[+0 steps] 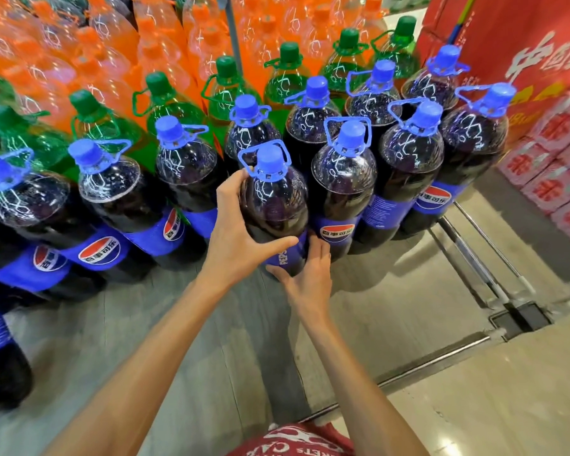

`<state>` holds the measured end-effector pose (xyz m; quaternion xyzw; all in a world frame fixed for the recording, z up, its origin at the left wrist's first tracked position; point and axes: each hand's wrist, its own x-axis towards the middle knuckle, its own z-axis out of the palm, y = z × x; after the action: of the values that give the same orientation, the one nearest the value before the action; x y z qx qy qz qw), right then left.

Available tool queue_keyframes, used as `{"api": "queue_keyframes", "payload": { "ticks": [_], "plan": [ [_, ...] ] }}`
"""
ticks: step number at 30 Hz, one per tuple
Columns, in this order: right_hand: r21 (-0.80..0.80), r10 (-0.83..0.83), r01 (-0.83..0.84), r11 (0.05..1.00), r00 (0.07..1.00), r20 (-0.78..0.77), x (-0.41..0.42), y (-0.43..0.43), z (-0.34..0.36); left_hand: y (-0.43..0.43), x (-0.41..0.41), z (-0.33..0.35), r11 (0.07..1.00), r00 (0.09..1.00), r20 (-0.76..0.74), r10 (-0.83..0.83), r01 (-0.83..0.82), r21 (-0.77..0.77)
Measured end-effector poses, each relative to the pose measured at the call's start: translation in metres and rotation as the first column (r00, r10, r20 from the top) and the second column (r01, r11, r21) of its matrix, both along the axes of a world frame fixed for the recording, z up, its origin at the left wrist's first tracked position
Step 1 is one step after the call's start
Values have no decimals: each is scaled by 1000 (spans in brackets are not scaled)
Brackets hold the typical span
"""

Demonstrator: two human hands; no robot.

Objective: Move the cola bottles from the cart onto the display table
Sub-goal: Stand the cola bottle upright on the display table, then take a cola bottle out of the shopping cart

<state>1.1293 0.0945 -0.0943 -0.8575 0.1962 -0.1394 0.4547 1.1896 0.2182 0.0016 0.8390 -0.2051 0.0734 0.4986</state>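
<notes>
Gripping one cola bottle [273,205] between them, both hands worked at the near edge of the bottle rows on the grey display table [185,324]. The left hand [241,232] was curled round the bottle's left shoulder, thumb stretched across the front just above the blue label, its fingertips hidden behind the dark plastic. The right hand [305,274] clasped the bottle lower down at the label, thumb under the front and fingers round the right side, touching the neighbouring bottle. That hand covered the base, so whether the bottle stood on the table or hung just above it could not be told. Other cola bottles [343,179] with blue caps and carry loops stood in rows left, right and behind, those at far left cut off by the frame. Farther back stood green bottles [175,103] and blurred orange bottles [112,37]. At right, a metal frame [474,258] lay low over the pale floor, beside stacked red cartons [556,179] whose print was unreadable.
</notes>
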Motion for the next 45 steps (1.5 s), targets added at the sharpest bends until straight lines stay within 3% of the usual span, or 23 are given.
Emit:
{"api": "queue_keyframes", "payload": {
  "ticks": [6,15,30,33,35,38,41,43,45],
  "plan": [
    [-45,-19,18,999,999,-32,2,1,2,7,0,2,996,999,44,-21,17,92],
    [-49,-11,9,999,999,-38,2,2,3,5,-4,1,998,998,66,-24,20,61],
    [-40,-12,10,999,999,-40,-5,10,18,30,-13,11,991,995,44,-91,86,106],
    [-52,-38,34,998,996,-75,-9,15,20,49,-21,10,992,996,-26,-90,92,90],
    [-80,-36,24,996,989,-145,-11,15,24,63,-26,9,978,990,-65,-123,132,162],
    [-152,20,-64,986,960,-278,-13,13,37,83,-31,10,913,985,-5,-172,161,376],
    [-275,71,-226,934,875,-478,-19,7,56,98,-33,20,849,987,23,-158,124,513],
    [-316,98,-351,882,790,-605,-28,6,70,105,-33,27,769,984,14,-179,131,626],
    [-349,95,-427,834,734,-672,-40,11,85,111,-33,33,624,972,15,-234,139,769]
  ]
}}
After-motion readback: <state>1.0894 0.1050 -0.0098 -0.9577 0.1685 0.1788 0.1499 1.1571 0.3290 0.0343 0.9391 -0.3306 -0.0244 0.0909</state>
